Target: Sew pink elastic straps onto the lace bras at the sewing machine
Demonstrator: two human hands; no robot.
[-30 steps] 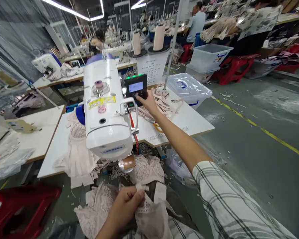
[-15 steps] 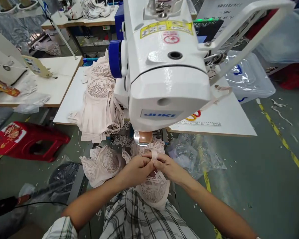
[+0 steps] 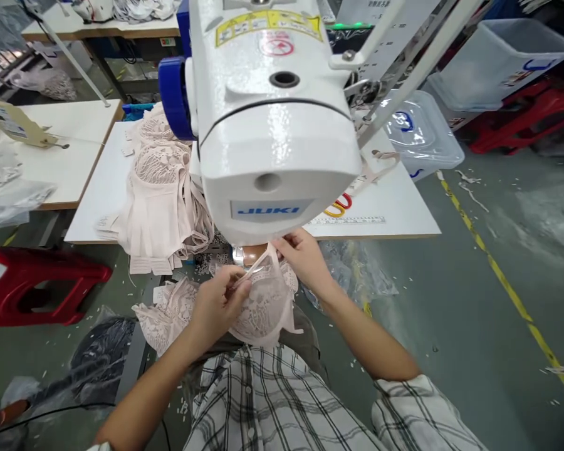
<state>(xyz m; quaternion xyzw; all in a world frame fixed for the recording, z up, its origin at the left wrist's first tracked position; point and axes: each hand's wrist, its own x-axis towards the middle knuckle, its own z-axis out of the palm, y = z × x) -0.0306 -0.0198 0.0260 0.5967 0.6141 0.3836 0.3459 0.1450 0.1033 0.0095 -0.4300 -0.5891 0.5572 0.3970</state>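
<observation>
A pale pink lace bra (image 3: 263,307) hangs between my hands, just below the head of a white sewing machine (image 3: 277,150). My left hand (image 3: 220,297) pinches the bra's edge at the left of the cup. Higher up, my right hand (image 3: 301,254) grips the tip of the cup close under the machine head. The machine's needle area is hidden behind its housing. Left of my left hand lies another part of pale lace bra (image 3: 169,313); whether it joins the held one I cannot tell.
Stacked pale bras (image 3: 155,194) lie on the white table (image 3: 94,181) left of the machine. Scissors with red and yellow handles (image 3: 338,205) and a ruler (image 3: 357,220) are at right. A red stool (image 3: 42,285) stands left; a clear lidded box (image 3: 420,134) stands right.
My hands have moved apart: the right went up toward the machine head, the left shifted left. The bra cup is now raised and spread between them. The view has swung to the right.
</observation>
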